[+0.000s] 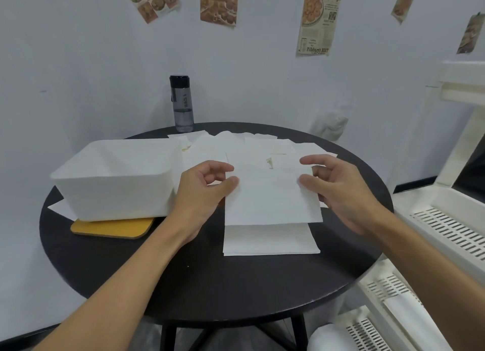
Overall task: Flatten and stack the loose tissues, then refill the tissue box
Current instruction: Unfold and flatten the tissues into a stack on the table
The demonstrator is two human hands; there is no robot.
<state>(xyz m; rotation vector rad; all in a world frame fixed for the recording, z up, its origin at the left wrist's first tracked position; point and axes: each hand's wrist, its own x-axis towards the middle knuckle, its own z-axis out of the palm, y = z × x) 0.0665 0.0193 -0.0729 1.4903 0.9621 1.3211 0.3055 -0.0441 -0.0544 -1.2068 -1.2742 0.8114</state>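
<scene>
On the round black table (210, 285), a flat white tissue (273, 201) is held above a neat stack of tissues (270, 240) near the front. My left hand (202, 190) pinches its left edge between thumb and fingers. My right hand (338, 190) pinches its right edge. Several loose tissues (236, 146) lie spread behind it toward the wall. The white tissue box (115, 182) stands open and lidless at the left, on a yellow lid (112, 227).
A grey water bottle (182, 104) stands at the table's far edge by the wall. A white slatted rack (446, 227) crowds the right side. One tissue corner (59, 209) pokes out from under the box at the left.
</scene>
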